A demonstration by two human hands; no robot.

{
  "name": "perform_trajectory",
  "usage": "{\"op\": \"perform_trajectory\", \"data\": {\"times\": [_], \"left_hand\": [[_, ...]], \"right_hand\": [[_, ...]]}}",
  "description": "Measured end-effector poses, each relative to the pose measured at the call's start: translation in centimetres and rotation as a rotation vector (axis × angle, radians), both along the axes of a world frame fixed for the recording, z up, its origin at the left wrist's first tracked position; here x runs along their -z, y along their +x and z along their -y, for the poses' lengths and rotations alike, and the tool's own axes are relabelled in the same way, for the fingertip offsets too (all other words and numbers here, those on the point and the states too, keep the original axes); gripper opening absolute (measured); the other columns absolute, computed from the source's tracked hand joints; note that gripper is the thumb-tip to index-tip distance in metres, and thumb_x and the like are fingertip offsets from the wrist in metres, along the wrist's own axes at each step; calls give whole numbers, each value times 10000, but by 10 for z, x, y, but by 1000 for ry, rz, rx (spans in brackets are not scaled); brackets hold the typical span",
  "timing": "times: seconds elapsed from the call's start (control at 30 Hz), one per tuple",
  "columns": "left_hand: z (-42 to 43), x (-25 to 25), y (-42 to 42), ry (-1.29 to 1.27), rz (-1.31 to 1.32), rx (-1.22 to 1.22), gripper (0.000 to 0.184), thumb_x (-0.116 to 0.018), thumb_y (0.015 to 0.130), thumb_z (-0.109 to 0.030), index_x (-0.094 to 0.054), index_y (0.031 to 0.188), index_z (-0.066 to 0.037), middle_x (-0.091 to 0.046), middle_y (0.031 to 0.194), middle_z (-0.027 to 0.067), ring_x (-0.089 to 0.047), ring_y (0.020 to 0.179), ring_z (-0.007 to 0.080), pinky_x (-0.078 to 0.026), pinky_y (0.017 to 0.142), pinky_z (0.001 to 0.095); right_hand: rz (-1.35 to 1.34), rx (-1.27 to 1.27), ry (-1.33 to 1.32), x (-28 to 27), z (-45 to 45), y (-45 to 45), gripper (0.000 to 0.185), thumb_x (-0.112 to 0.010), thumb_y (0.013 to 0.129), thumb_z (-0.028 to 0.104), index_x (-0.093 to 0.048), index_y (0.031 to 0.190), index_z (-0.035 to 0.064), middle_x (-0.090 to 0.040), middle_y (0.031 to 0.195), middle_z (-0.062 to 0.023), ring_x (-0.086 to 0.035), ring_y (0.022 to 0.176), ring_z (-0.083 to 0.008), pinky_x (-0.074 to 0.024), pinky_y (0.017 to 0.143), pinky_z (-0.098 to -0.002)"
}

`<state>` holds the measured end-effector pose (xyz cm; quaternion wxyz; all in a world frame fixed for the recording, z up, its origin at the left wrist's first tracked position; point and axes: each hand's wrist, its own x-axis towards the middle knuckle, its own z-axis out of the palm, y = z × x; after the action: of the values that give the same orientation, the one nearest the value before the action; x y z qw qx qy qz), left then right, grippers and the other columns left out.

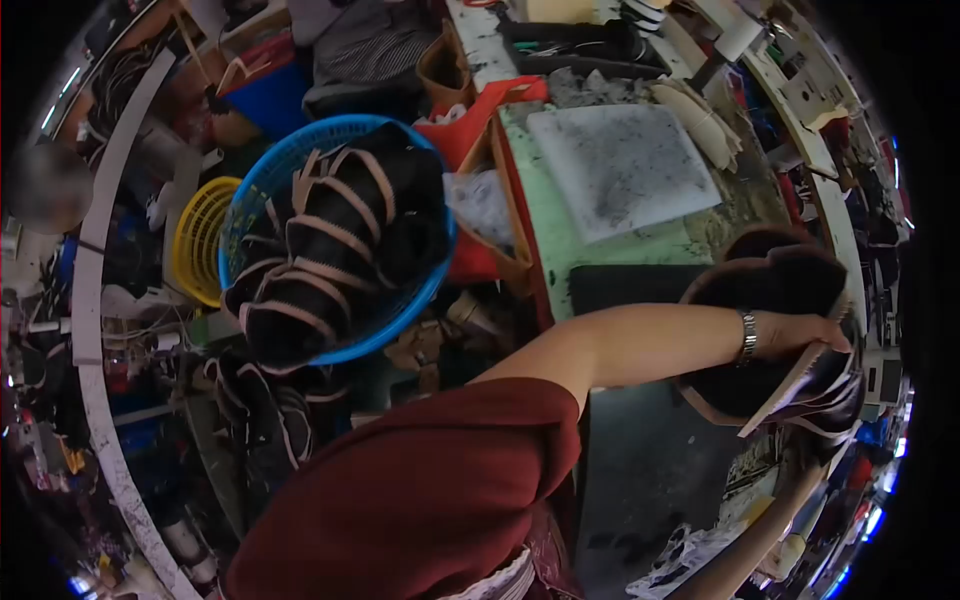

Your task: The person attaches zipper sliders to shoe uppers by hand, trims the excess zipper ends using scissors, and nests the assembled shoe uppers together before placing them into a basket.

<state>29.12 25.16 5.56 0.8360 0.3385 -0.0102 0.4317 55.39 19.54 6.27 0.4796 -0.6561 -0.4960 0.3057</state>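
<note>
My left arm, in a dark red sleeve and with a metal watch at the wrist, stretches across to the right. My left hand (pixel 795 333) is closed on the edge of a bundle of black shoe uppers (pixel 775 285) with tan edging. The bundle stands over the right side of the bench, its layers fanned at the lower right. From below, my right forearm comes up to the bundle's underside; my right hand (pixel 812 445) is mostly hidden there, its fingers out of sight. More stacked black uppers (pixel 335 235) fill a blue plastic basket (pixel 235 265) at the left.
A white cutting board (pixel 625 165) lies on the green bench top (pixel 575 240), with a dark mat (pixel 650 480) nearer me. Clear plastic (pixel 680 560) rests at the front. A yellow basket (pixel 200 245) stands beside the blue one. A black tray (pixel 580 45) sits at the back.
</note>
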Motion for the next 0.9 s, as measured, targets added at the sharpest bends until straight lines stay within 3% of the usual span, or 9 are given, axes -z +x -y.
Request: {"op": "perform_trajectory", "data": {"times": [0.13, 0.37, 0.43, 0.53, 0.6, 0.7, 0.73, 0.77, 0.9], "left_hand": [[69, -40, -107, 174, -8, -208, 306, -673, 687, -298, -607, 839, -41, -572, 853, 67, -530, 810, 142, -388, 778, 229], [257, 16, -388, 232, -133, -1169, 353, -506, 822, -208, -504, 1108, -1, -574, 1060, 101, -547, 984, 170, -390, 929, 275], [318, 11, -440, 152, 130, -959, 446, -469, 837, -370, -505, 1124, -31, -566, 1084, 113, -566, 957, 215, -467, 845, 333], [381, 20, -491, -148, 43, -1427, 603, -443, 809, -544, -496, 1146, -47, -540, 1128, 130, -529, 1015, 261, -412, 900, 377], [400, 43, -507, -139, 67, -1408, 673, -424, 801, -579, -440, 1204, -40, -484, 1201, 146, -458, 1098, 297, -341, 961, 392], [404, 123, -546, -377, 141, -1428, 692, -423, 811, -565, -394, 1252, -32, -439, 1257, 129, -418, 1140, 288, -320, 973, 386], [395, 190, -581, -697, -257, -1891, 686, -437, 819, -544, -362, 1283, -44, -410, 1287, 110, -401, 1156, 276, -313, 976, 380], [380, 245, -583, -877, -326, -1872, 662, -450, 821, -533, -367, 1286, -68, -421, 1279, 92, -410, 1146, 261, -317, 973, 370], [362, 219, -563, -758, -102, -1585, 726, -457, 775, -600, -381, 1281, -85, -445, 1269, 85, -422, 1147, 278, -326, 980, 382]], "right_hand": [[338, -301, 208, -34, -58, 98, 487, -484, 777, 44, -398, 1255, 22, -473, 1198, -151, -514, 1050, -269, -455, 860, -329], [87, -676, 57, -56, -9, -345, 497, -417, 807, 125, -356, 1300, 130, -539, 1087, -60, -558, 899, -157, -467, 717, -260], [154, -840, 5, -50, 14, -447, 459, -443, 768, 136, -429, 1226, 102, -554, 984, -41, -567, 812, -140, -476, 682, -270], [487, -1116, 137, -13, 7, -585, 449, -492, 713, 172, -466, 1129, 3, -590, 850, -99, -599, 742, -172, -493, 627, -283], [790, -1081, 189, 5, 34, -657, 543, -532, 658, 309, -493, 1069, -45, -562, 1027, -259, -555, 962, -365, -427, 854, -394], [915, -1347, 67, 73, 58, -699, 723, -508, 733, 450, -320, 1262, -7, -496, 1149, -252, -479, 1088, -353, -385, 918, -387], [951, -1529, 68, 100, 69, -693, 645, -481, 780, 490, -360, 1239, 53, -465, 1182, -247, -466, 1083, -380, -371, 919, -392], [1095, -1500, 76, 118, 89, -678, 688, -485, 795, 466, -248, 1329, 101, -377, 1280, -220, -467, 1086, -367, -374, 917, -397], [1262, -1674, 40, 150, 109, -617, 679, -518, 817, 367, -188, 1358, 124, -331, 1323, -186, -471, 1081, -358, -388, 903, -397]]}}
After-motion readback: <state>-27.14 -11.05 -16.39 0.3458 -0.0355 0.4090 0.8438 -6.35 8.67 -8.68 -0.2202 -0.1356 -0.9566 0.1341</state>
